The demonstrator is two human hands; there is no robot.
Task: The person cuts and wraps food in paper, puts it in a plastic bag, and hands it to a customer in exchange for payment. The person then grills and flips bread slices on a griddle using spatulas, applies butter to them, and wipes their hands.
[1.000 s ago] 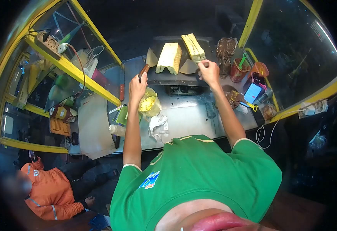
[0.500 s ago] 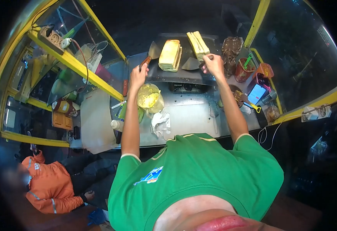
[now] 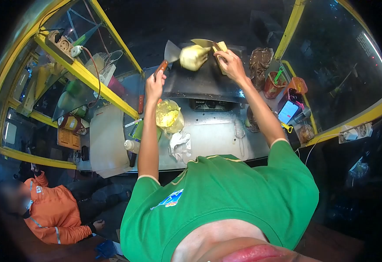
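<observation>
My left hand (image 3: 155, 85) is closed round the wooden handle of a metal scraper (image 3: 171, 52), its blade beside the left side of a block of bread (image 3: 194, 58). The bread is smeared by motion above the black griddle (image 3: 186, 85). My right hand (image 3: 231, 65) grips a second scraper (image 3: 202, 43), whose blade points left over the top of the block. Another narrow piece of bread (image 3: 220, 46) shows just behind my right fingers and is partly hidden by them. Whether my right hand touches that piece, I cannot tell.
A tub of yellow spread (image 3: 169, 115) and crumpled white tissue (image 3: 180, 145) lie in front of the griddle. To the right are red containers (image 3: 274, 84) and a lit phone (image 3: 288, 112). A person in an orange jacket (image 3: 53, 212) is at lower left.
My right hand has risen and moved left, its scraper swinging from beside the narrow bread to above the block. The block has shifted and turned. My left hand stays near its place.
</observation>
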